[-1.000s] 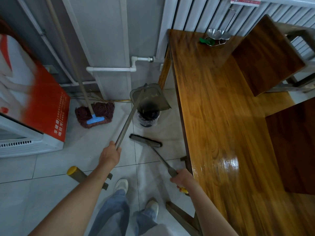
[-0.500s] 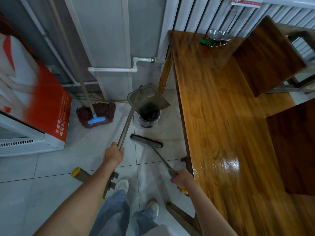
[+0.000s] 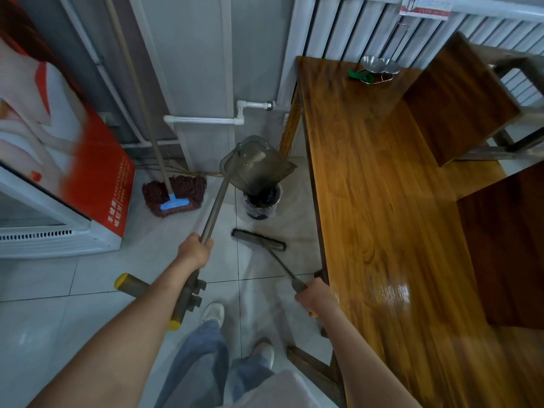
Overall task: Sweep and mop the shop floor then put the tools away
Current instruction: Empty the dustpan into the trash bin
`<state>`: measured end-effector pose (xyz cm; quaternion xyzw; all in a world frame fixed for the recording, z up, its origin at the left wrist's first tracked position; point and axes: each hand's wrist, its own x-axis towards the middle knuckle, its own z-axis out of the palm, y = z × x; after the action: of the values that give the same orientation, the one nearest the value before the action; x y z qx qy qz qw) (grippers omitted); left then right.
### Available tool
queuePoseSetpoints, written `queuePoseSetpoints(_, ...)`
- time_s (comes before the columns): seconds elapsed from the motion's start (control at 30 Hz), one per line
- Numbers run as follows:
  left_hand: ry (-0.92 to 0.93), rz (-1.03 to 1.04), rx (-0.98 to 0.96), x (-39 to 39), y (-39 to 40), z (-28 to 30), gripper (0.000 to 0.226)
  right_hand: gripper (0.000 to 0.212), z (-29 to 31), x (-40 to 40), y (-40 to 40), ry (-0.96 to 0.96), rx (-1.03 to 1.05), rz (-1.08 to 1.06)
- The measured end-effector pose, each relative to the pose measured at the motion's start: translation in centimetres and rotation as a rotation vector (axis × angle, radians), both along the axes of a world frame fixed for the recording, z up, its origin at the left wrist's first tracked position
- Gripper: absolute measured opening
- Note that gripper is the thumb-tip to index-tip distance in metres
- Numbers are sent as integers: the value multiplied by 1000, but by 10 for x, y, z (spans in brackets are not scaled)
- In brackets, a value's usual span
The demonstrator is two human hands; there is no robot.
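Observation:
My left hand [image 3: 194,252] grips the long metal handle of a grey translucent dustpan [image 3: 255,166]. The pan is raised and tipped over a small dark bin [image 3: 262,203] lined with a bag. My right hand [image 3: 312,295] holds the handle of a broom [image 3: 259,239], whose dark brush head rests flat on the tiled floor just in front of the bin. A mop [image 3: 176,195] with a reddish-brown head and blue clamp leans against the wall at the left, its pale pole running up out of view.
A long glossy wooden table [image 3: 382,207] runs along the right, with metal bowls [image 3: 379,67] at its far end. A red and white cabinet [image 3: 59,184] stands at the left. White pipes [image 3: 206,120] cross the wall. My white shoes [image 3: 212,315] are below.
The dustpan has lifted and tipped further over the bin as my left hand moved slightly right along the handle. The broom and my right hand have barely moved.

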<state>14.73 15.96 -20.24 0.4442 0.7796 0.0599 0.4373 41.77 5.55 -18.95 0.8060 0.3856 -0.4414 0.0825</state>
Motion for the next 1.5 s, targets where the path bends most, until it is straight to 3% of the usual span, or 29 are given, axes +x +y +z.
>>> queuePoseSetpoints(0.53,-241,300,19,-36,-69,3,32,31,5,-11,-49,-35,25,58)
queuePoseSetpoints(0.9,-262,272,15,-118,-124,17,33,24,1,-73,-129,-8,84,-68)
queuePoseSetpoints(1.1,-258,261,-22,-148,-166,14,34,22,-5,-96,-168,-3,89,-35)
queuePoseSetpoints(1.5,-174,239,-131,-127,-267,-8,46,23,-8,-67,-266,-4,47,42)
